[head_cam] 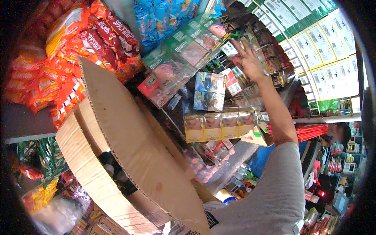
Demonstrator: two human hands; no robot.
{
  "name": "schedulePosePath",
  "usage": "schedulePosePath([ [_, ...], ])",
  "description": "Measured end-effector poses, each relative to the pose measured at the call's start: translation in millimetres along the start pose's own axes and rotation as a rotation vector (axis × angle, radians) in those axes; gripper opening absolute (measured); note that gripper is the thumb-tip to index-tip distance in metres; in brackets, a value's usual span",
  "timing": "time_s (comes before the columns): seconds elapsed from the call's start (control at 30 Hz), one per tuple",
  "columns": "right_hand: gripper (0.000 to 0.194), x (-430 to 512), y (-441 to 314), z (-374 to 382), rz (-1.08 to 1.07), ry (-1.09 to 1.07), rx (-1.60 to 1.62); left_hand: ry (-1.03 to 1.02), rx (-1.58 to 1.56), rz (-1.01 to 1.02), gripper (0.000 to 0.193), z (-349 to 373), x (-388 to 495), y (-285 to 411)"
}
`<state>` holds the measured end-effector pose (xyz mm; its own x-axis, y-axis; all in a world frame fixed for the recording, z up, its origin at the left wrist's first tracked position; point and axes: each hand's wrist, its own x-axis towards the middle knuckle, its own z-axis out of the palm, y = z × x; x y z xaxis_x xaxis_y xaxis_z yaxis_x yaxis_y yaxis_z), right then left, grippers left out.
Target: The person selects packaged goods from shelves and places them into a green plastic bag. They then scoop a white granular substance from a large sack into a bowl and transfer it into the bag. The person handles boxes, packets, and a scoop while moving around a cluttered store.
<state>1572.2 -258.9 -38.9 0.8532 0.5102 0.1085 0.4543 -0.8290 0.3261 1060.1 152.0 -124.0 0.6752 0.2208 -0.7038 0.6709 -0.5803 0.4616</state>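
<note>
My right hand (249, 60) reaches over a wire rack of cigarette packs, its back towards me and its fingers spread. The fingertips are at a small pack with a white end (229, 49); whether they touch it is unclear. Just below the hand leans a red and white pack (231, 82). Beside it are a wrapped row of green Mighty packs (192, 48), a blue pack bundle (209, 91) and a row of yellow Camel packs (219, 125). A large open cardboard box (141, 147) stands before me, dark bottle-like shapes inside. My left hand is out of view.
Orange and red noodle packs (97, 41) are heaped at upper left, blue snack packs (164, 20) behind. White and yellow cartons (320, 50) fill a rack at upper right. Bottles (202, 169) stand below the Camel row. A person (337, 132) is at far right.
</note>
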Motion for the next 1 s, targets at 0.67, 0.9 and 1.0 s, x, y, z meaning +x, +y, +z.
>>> schedulePosePath([
  [0.67,0.044,-48.6,-71.4,-228.9,0.286,0.786,0.501,0.32,-0.788,0.143,0.012,-24.9,-114.9,-39.8],
  [0.9,0.039,-95.2,-99.3,-387.5,-0.051,1.543,1.211,1.044,-1.11,0.273,0.025,-64.3,-141.8,-29.0],
  [1.0,0.042,-93.5,-141.0,-442.3,-0.266,1.344,1.237,0.896,-1.27,0.422,0.046,-103.3,-154.3,-21.0],
])
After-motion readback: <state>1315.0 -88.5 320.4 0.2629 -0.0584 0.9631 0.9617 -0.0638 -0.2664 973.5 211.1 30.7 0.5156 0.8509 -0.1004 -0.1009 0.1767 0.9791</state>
